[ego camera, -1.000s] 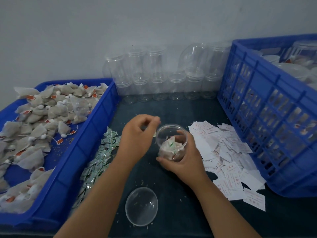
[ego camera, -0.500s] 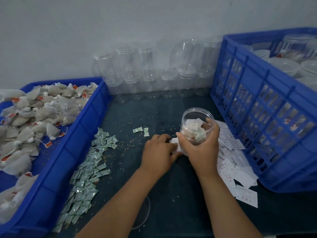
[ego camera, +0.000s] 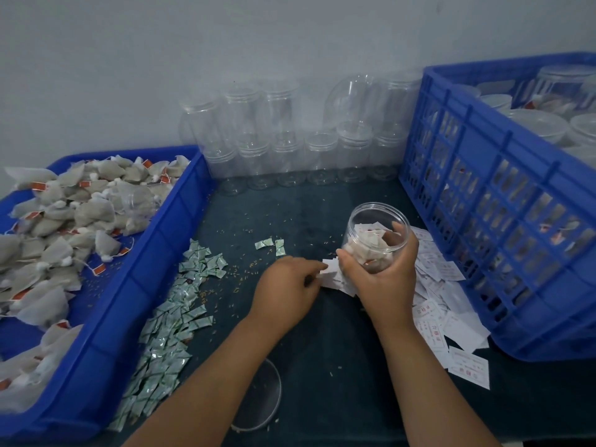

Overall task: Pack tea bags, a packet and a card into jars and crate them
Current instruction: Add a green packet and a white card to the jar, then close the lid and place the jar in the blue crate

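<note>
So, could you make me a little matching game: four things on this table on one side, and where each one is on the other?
Things:
1 tea bags
2 green packets
3 white cards
4 open jar

Places:
A gripped by the right hand
B heaped in the shallow blue tray
C strewn on the table beside that tray
D piled beside the tall blue crate

Pairs: 1-B, 2-C, 3-D, 4-A
</note>
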